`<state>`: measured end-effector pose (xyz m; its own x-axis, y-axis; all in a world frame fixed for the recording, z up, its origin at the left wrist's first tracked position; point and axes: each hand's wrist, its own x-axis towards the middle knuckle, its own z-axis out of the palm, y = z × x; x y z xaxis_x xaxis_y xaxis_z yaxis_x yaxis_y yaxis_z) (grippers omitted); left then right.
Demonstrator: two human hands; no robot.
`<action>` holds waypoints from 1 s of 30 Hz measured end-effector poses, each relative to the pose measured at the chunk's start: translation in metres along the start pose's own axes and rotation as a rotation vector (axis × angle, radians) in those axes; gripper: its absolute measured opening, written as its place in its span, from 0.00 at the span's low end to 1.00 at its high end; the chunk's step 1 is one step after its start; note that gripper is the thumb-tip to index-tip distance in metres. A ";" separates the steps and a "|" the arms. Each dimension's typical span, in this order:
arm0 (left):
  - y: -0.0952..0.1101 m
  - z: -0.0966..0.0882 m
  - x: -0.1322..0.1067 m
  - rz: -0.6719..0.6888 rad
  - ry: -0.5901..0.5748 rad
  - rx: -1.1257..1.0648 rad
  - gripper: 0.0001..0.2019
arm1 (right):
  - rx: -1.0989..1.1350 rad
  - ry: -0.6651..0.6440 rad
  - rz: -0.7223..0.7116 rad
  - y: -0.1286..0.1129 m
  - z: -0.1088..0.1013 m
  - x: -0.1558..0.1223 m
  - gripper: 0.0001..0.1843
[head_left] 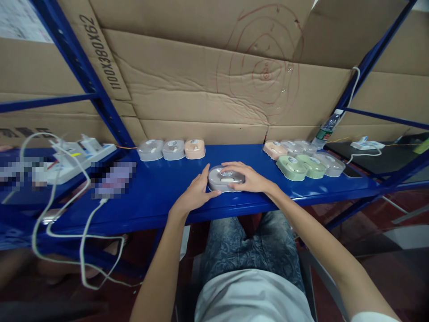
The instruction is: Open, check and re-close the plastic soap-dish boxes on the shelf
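A grey oval lunch-box-like container [221,182] with a clear lid and a pale handle-like piece on top sits near the front edge of the blue table. My left hand [196,190] cups its left end, thumb along the front corner and fingers behind. At the right end, my right hand [250,178] grips it, with fingers over the back of the lid and thumb at the front. Parts of the lid are hidden under the right fingers.
Similar containers stand in a row [173,150] at the back left, and several more, green, grey and peach, in a group [291,167] at the right. A water bottle [325,130], a power strip [78,161], white cables [83,250] and a blurred phone-like item [115,180] lie around. Cardboard [187,85] walls the back.
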<state>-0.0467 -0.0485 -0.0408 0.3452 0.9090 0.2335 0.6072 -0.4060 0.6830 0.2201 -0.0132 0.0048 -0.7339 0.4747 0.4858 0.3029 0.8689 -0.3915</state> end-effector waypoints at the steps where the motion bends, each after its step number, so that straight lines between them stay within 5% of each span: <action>1: -0.001 0.001 0.000 0.005 0.002 0.006 0.54 | -0.028 -0.005 0.003 0.000 0.002 -0.003 0.29; 9: 0.001 0.003 -0.003 0.039 0.038 0.049 0.51 | -0.383 0.050 0.232 0.008 0.000 -0.028 0.34; 18: 0.013 -0.003 -0.005 -0.021 -0.009 0.110 0.48 | -0.828 0.274 0.548 0.073 -0.015 -0.021 0.34; 30: 0.011 -0.003 -0.004 0.003 -0.025 0.169 0.40 | -0.898 0.131 1.074 0.102 -0.030 0.001 0.46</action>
<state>-0.0435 -0.0569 -0.0319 0.3635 0.9061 0.2163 0.7170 -0.4203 0.5561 0.2684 0.0802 -0.0117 0.1468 0.9212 0.3603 0.9881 -0.1531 -0.0111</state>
